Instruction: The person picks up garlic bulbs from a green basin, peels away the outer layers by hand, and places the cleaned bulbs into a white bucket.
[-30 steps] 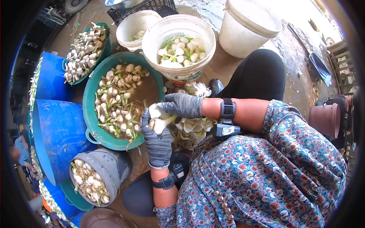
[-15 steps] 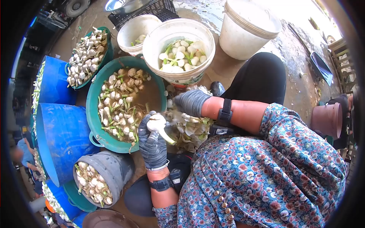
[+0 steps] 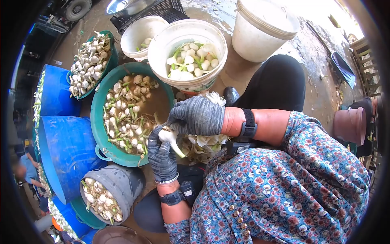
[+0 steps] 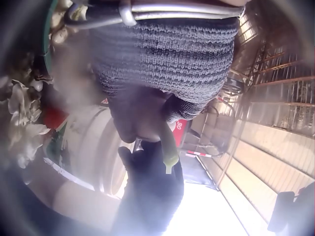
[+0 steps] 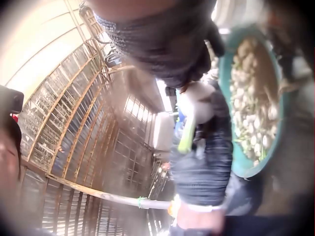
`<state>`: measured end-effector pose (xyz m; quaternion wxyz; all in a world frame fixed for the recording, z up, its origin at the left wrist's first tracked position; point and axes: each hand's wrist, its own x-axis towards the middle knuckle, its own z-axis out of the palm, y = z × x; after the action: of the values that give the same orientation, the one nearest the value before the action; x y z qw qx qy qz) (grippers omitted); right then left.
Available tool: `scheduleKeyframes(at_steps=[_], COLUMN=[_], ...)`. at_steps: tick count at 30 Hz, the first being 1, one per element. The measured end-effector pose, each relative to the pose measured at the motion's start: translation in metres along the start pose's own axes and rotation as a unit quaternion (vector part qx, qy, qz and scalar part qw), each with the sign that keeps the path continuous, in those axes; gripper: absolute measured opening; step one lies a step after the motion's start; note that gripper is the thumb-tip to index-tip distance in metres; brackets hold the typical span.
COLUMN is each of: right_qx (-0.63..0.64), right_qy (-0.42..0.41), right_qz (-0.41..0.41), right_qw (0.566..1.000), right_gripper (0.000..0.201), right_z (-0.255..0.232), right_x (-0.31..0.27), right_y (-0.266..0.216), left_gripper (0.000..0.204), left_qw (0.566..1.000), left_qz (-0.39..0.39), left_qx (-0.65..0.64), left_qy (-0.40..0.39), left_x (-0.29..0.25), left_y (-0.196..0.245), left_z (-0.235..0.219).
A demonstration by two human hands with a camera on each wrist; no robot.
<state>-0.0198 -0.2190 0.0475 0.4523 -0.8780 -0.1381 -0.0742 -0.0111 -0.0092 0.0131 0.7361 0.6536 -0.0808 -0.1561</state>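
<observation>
In the head view my gloved left hand (image 3: 162, 160) grips a white garlic bulb (image 3: 165, 135), its pale green stem pointing down and to the right. My gloved right hand (image 3: 198, 116) comes in from the right with curled fingers, the fingertips pinching at the top of the bulb. The right wrist view has the same bulb (image 5: 199, 103) between both hands, stem downward. From the left wrist, the stem (image 4: 169, 150) sticks out past the dark gloves. Beneath my hands lies a heap of papery garlic skins (image 3: 209, 147).
Left of my hands, a green tub (image 3: 96, 122) holds muddy water and unpeeled garlic. Ahead stands a white bucket (image 3: 189, 84) of peeled bulbs. A grey bucket (image 3: 132, 183) of garlic, blue barrels (image 3: 67, 150) and another garlic-filled tub (image 3: 111, 53) line the left side.
My right hand drew away from the bulb toward the skins, then came back to it with curled fingers. The left hand kept hold, turning the bulb so its stem points lower.
</observation>
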Motion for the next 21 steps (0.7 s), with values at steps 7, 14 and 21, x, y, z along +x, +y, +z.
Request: scheduleKeyframes(at_steps=[7,14,21], right_qx=[-0.049,0.381,0.534], right_qy=[-0.026,-0.031,-0.319], right_qz=[0.059,0.401,0.282], right_qw=[0.997,0.833,0.731], right_gripper=[0.013,0.026,0.039], right_z=[-0.004,0.011,0.025], right_x=[0.001,0.007,-0.015], right_y=[-0.004,0.039,0.015], left_gripper=[0.040,0.040,0.044], left_qw=[0.995,0.998,0.997], left_qz=[0.005,0.045,0.067], left_qx=[0.096,-0.034,-0.008], left_qy=[-0.027,-0.037,0.028], left_x=[-0.002,-0.004,-0.002], left_y=[0.007,0.015,0.012], left_z=[0.008,0.020,0.017])
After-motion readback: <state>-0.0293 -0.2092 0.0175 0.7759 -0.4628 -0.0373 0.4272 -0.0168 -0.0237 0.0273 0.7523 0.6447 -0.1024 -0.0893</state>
